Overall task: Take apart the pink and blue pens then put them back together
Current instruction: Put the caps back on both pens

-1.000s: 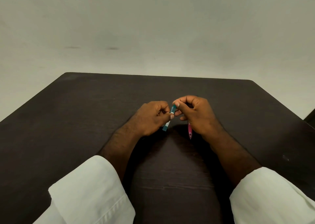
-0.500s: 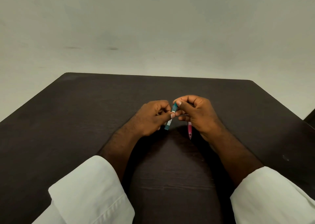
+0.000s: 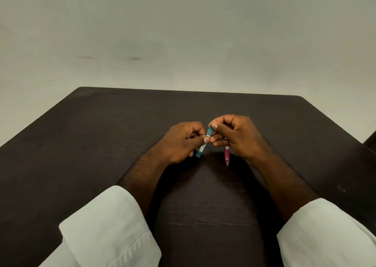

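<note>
both hands pinch a blue pen [image 3: 204, 142] over a dark table [image 3: 101, 134]: left hand [image 3: 181, 142] grips its barrel, right hand [image 3: 236, 134] its top, also clasping a pink pen [image 3: 226, 156]

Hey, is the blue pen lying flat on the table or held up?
Held up: the blue pen is pinched between the left hand and right hand, tilted above the table.

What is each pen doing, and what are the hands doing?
blue pen: tilted, off the table, pinched by both hands
pink pen: hanging tip-down from the right hand
left hand: closed on the blue pen
right hand: closed, holding both pens
</note>
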